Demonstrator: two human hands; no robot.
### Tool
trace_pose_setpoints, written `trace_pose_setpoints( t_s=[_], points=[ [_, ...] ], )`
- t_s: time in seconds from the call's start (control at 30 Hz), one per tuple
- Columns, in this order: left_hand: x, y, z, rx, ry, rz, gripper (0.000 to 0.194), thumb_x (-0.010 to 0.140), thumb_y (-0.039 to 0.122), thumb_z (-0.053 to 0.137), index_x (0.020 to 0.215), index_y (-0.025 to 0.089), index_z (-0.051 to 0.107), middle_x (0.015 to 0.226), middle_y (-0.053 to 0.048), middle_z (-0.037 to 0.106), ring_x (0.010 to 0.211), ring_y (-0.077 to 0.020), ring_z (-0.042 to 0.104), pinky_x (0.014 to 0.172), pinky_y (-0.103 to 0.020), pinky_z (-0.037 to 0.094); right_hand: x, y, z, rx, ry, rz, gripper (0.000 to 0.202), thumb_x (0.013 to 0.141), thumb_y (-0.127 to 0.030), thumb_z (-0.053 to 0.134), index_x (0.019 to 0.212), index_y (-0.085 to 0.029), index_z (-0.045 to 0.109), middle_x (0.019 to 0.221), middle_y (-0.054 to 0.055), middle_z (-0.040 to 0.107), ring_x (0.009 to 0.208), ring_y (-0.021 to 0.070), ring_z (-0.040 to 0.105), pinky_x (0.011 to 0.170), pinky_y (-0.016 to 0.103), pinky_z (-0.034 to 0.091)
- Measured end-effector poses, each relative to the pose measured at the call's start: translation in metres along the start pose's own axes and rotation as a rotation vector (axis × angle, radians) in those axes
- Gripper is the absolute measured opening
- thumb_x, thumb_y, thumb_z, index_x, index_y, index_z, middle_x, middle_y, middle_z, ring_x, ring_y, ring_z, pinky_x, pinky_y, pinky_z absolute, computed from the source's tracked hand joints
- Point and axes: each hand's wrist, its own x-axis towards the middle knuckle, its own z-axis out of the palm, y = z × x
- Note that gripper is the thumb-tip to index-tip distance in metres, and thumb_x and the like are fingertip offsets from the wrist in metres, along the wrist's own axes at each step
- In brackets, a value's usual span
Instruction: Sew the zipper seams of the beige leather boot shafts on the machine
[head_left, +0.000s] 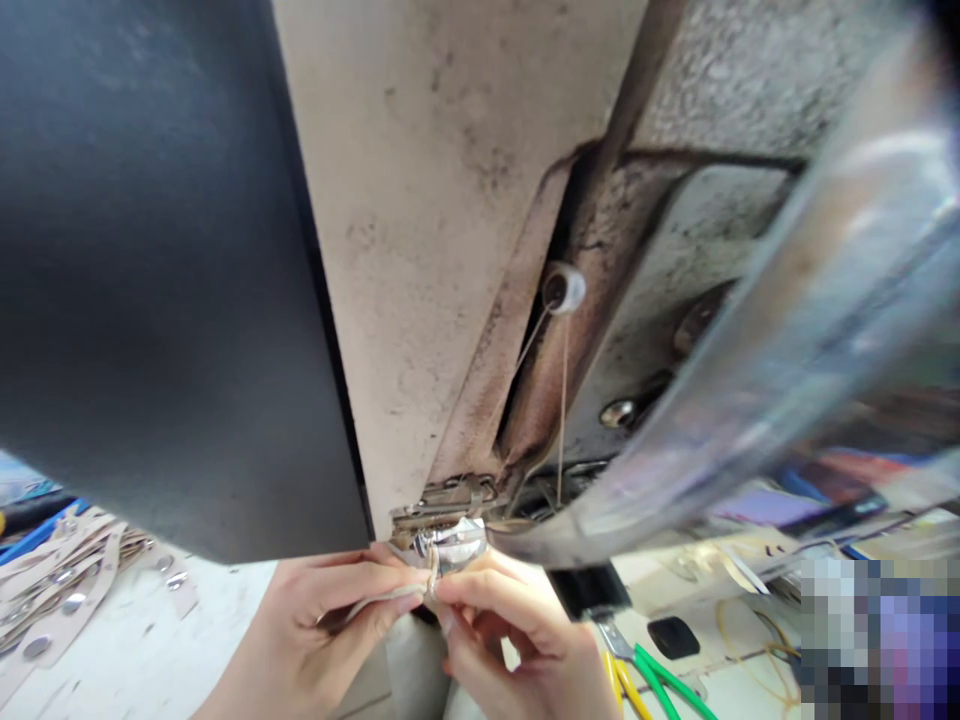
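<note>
I look up at the stained underside of a sewing machine (450,250). My left hand (322,620) and my right hand (517,630) meet just below its presser-foot area (450,500). Both pinch a narrow beige strap (382,598) with a shiny metal piece (450,545) at its end, held against the foot. A thin thread (562,400) runs down from a white guide ring (564,288) toward the foot.
A black panel (150,280) fills the left. A blurred clear plastic guard (787,350) crosses the right. A pile of beige straps with metal snaps (67,590) lies at the left on the white table (172,650). Green and yellow handled snips (645,680) lie at lower right.
</note>
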Motion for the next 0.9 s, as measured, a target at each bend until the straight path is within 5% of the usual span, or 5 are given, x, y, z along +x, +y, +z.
trace_pose_setpoints(
  t_s=[0.4, 0.53, 0.67, 0.77, 0.9],
  points=[
    [0.005, 0.0, 0.006, 0.179, 0.189, 0.071, 0.018, 0.087, 0.011, 0.07, 0.093, 0.027, 0.076, 0.087, 0.008, 0.076, 0.076, -0.0034, 0.073, 0.079, -0.003, 0.052, 0.009, -0.017, -0.014, 0.002, -0.176, 0.22, 0.022, 0.087, -0.038, 0.068, 0.087, -0.019, 0.08, 0.068, 0.002, 0.067, 0.058, 0.0106, 0.058, 0.054, 0.019, 0.048],
    [0.006, 0.004, 0.004, 0.198, 0.172, 0.056, 0.02, 0.084, 0.009, 0.07, 0.09, 0.027, 0.077, 0.084, 0.008, 0.076, 0.074, -0.0038, 0.073, 0.076, -0.004, 0.052, 0.019, -0.016, -0.02, 0.138, -0.309, 0.394, 0.042, 0.086, -0.057, 0.071, 0.085, -0.016, 0.075, 0.051, -0.003, 0.052, 0.046, 0.006, 0.047, 0.044, 0.015, 0.036],
    [0.004, 0.005, 0.004, 0.237, 0.184, 0.07, 0.019, 0.085, 0.01, 0.067, 0.089, 0.026, 0.076, 0.084, 0.007, 0.076, 0.073, -0.0036, 0.072, 0.075, -0.004, 0.052, 0.026, -0.014, -0.018, 0.16, -0.321, 0.428, 0.039, 0.08, -0.053, 0.078, 0.08, -0.014, 0.073, 0.049, -0.006, 0.046, 0.042, 0.0041, 0.042, 0.041, 0.014, 0.031],
    [0.002, 0.005, 0.006, 0.318, 0.211, 0.115, 0.017, 0.088, 0.013, 0.065, 0.092, 0.025, 0.075, 0.086, 0.006, 0.075, 0.076, -0.0046, 0.073, 0.076, -0.006, 0.054, 0.024, -0.014, -0.016, 0.048, -0.244, 0.272, 0.032, 0.083, -0.047, 0.077, 0.076, -0.016, 0.075, 0.051, -0.005, 0.05, 0.044, 0.0055, 0.045, 0.044, 0.016, 0.037],
    [-0.001, 0.007, 0.008, 0.325, 0.21, 0.089, 0.019, 0.091, 0.012, 0.061, 0.095, 0.026, 0.073, 0.086, 0.006, 0.073, 0.076, -0.0048, 0.072, 0.073, -0.008, 0.055, 0.019, -0.013, -0.016, -0.262, -0.101, -0.18, 0.009, 0.091, -0.026, 0.071, 0.091, -0.022, 0.079, 0.074, -0.001, 0.073, 0.066, 0.0098, 0.067, 0.064, 0.016, 0.053]
  ],
)
